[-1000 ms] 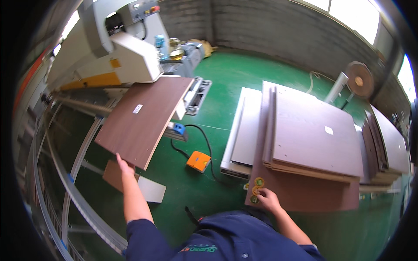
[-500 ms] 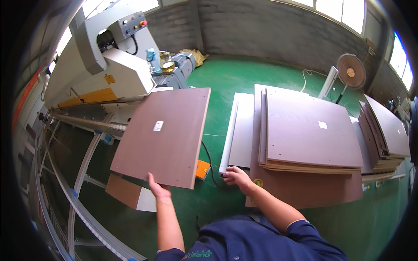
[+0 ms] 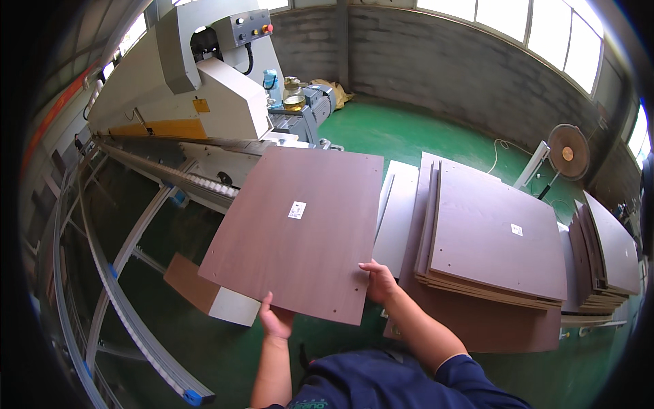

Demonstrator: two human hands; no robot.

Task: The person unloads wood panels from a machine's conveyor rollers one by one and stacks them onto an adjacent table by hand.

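A flat brown wood panel [image 3: 293, 238] with a small white label and drilled holes near its corners is held up in front of me. My left hand [image 3: 276, 319] grips its near edge, thumb on top and fingers hidden underneath. At the right edge, close to the near corner, my right hand [image 3: 379, 279] has its thumb on the top face, with its other fingers out of sight behind the edge. To the right lies a stack of similar brown panels [image 3: 501, 235], the top one also bearing a white label.
A large edge-banding-type machine [image 3: 231, 95] with a control box stands at the far left, its roller rail [image 3: 184, 180] running beside the panel. Metal support frames [image 3: 136, 320] curve along the left. Another panel stack [image 3: 610, 232] and a round fan [image 3: 569, 151] are at the right.
My right hand has come from beside the white strip onto the panel's right edge. The panel now lies flatter and further right in view, as the whole view has shifted.
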